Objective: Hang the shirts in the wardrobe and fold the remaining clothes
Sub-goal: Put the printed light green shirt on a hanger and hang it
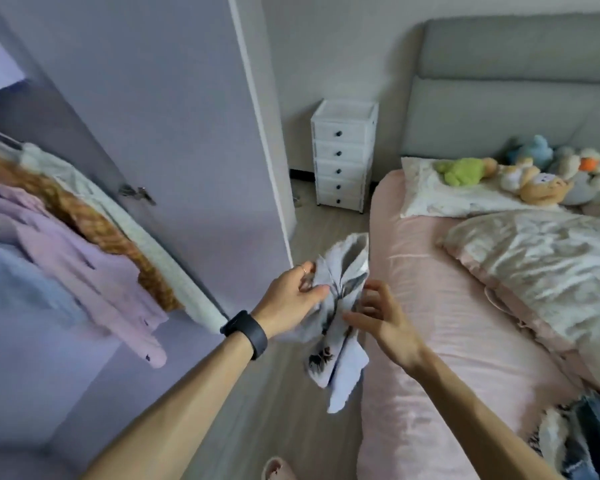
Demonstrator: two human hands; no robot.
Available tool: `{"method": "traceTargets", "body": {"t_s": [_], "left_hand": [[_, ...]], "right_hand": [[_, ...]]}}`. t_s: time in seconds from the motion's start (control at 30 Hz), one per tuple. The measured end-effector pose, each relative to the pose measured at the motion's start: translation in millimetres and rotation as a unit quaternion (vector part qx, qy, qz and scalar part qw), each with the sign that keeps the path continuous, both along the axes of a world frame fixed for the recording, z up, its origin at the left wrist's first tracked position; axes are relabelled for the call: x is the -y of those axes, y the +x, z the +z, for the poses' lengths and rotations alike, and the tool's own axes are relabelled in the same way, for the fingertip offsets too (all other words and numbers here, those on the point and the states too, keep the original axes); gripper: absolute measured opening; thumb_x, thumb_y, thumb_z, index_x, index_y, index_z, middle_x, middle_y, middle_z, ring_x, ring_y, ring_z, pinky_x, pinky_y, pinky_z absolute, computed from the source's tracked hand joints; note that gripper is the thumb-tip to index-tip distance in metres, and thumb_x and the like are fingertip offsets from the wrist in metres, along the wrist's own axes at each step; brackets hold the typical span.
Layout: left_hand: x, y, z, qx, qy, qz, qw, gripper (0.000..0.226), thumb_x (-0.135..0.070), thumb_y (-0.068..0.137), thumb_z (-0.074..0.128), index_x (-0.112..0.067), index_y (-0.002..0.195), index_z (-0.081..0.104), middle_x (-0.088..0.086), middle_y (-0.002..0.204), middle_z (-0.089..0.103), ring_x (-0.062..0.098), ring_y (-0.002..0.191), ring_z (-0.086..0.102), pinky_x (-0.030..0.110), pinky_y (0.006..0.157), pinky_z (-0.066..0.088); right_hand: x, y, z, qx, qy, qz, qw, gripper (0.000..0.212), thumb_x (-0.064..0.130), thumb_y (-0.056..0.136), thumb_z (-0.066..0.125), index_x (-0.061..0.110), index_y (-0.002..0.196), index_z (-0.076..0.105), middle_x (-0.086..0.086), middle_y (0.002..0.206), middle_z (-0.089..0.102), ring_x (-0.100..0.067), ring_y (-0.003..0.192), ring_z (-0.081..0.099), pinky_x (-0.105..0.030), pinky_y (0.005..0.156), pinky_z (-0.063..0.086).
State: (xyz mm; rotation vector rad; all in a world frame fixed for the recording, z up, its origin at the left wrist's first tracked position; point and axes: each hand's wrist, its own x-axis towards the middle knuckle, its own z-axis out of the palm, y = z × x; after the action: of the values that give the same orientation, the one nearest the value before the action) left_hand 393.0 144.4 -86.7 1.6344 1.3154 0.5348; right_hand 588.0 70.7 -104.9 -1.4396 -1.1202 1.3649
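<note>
A pale blue-grey shirt [340,306] with dark printed marks hangs bunched in the air between the wardrobe and the bed. My left hand [291,297], with a black band on its wrist, grips the shirt's upper left part. My right hand [381,317] pinches the cloth at its middle right, fingers curled. The open wardrobe [84,237] at the left holds hung clothes: a lilac shirt [84,268], an orange patterned garment [94,223] and a white one [142,237]. More clothes [582,438], among them denim, lie heaped on the bed at the lower right.
The wardrobe door [174,116] stands open between me and a white drawer unit [342,154] by the wall. A pink-sheeted bed [430,306] fills the right, with a rumpled duvet [541,265], a pillow and plush toys [520,174]. Wood floor runs between.
</note>
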Motion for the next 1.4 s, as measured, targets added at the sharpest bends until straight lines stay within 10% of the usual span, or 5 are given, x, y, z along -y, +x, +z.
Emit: {"method": "traceTargets", "body": {"t_s": [0.17, 0.57, 0.73, 1.13, 1.4], "left_hand": [[13, -83, 39, -0.043, 0.086, 0.068, 0.993, 0.006, -0.030, 0.087, 0.065, -0.035, 0.090, 0.063, -0.007, 0.084, 0.067, 0.009, 0.077, 0.058, 0.025, 0.072, 0.045], [28, -276, 82, -0.150, 0.137, 0.210, 0.956, 0.021, -0.055, 0.079, 0.069, -0.036, 0.074, 0.062, -0.015, 0.064, 0.055, 0.012, 0.069, 0.053, 0.033, 0.067, 0.042], [26, -290, 93, -0.159, 0.147, 0.164, 0.963, 0.068, -0.055, 0.072, 0.079, -0.037, 0.133, 0.056, -0.012, 0.130, 0.062, 0.008, 0.119, 0.055, 0.033, 0.103, 0.047], [13, -314, 84, -0.204, 0.193, 0.282, 0.917, 0.021, -0.043, 0.097, 0.059, -0.029, 0.110, 0.070, -0.008, 0.107, 0.071, 0.013, 0.097, 0.064, 0.036, 0.089, 0.056], [44, -255, 29, -0.119, 0.079, 0.429, 0.892, 0.032, -0.065, 0.090, 0.056, -0.034, 0.084, 0.053, -0.013, 0.079, 0.064, 0.007, 0.073, 0.061, 0.033, 0.073, 0.056]], "right_hand": [[-35, -66, 35, 0.124, 0.104, 0.044, 0.986, 0.011, 0.031, 0.090, 0.073, 0.022, 0.094, 0.067, 0.007, 0.086, 0.072, -0.010, 0.081, 0.068, -0.032, 0.075, 0.056], [-115, -192, 73, 0.269, 0.169, 0.212, 0.924, 0.029, 0.035, 0.092, 0.068, 0.022, 0.069, 0.057, 0.016, 0.055, 0.052, -0.009, 0.056, 0.046, -0.031, 0.064, 0.045], [-116, -252, 90, 0.249, 0.224, 0.275, 0.901, 0.023, 0.031, 0.089, 0.072, 0.033, 0.069, 0.062, 0.016, 0.057, 0.056, -0.004, 0.057, 0.048, -0.015, 0.058, 0.038], [-150, -296, 90, 0.330, 0.293, 0.349, 0.826, 0.031, 0.044, 0.095, 0.061, 0.027, 0.069, 0.056, 0.008, 0.058, 0.056, -0.011, 0.057, 0.052, -0.022, 0.056, 0.041], [-180, -337, 100, 0.094, 0.010, 0.336, 0.937, 0.023, 0.014, 0.095, 0.061, 0.022, 0.115, 0.052, -0.018, 0.102, 0.066, -0.028, 0.074, 0.072, -0.036, 0.057, 0.061]]}}
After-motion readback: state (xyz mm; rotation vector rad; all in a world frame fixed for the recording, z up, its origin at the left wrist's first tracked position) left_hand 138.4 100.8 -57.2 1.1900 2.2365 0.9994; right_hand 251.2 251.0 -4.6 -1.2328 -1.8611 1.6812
